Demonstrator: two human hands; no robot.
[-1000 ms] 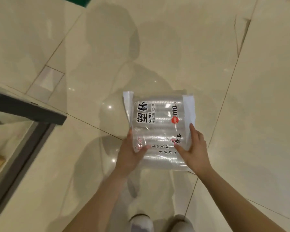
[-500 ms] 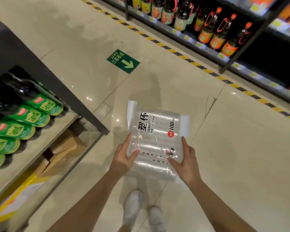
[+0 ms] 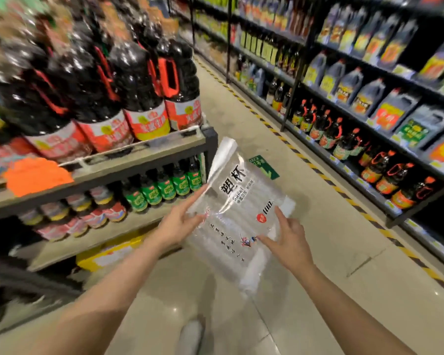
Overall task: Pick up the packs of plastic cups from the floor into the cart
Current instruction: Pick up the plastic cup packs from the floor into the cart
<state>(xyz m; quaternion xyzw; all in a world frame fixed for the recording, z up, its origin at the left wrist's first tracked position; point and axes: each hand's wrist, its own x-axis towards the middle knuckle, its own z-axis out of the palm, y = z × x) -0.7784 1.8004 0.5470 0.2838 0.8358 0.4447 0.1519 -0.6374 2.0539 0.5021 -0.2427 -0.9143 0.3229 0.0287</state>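
Both arms outstretched, left hand [image 3: 176,224] and right hand [image 3: 287,242] pinching cup pack [image 3: 241,211], fingers spread

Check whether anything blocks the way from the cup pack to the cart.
Cannot be settled: no cart is in view. Both hands, left and right, hold the pack in the air over open aisle floor, a shelf close on its left.

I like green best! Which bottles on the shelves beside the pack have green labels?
The small dark bottles on the lower left shelf, just left of the pack of cups. The big bottles above them have red-and-yellow labels.
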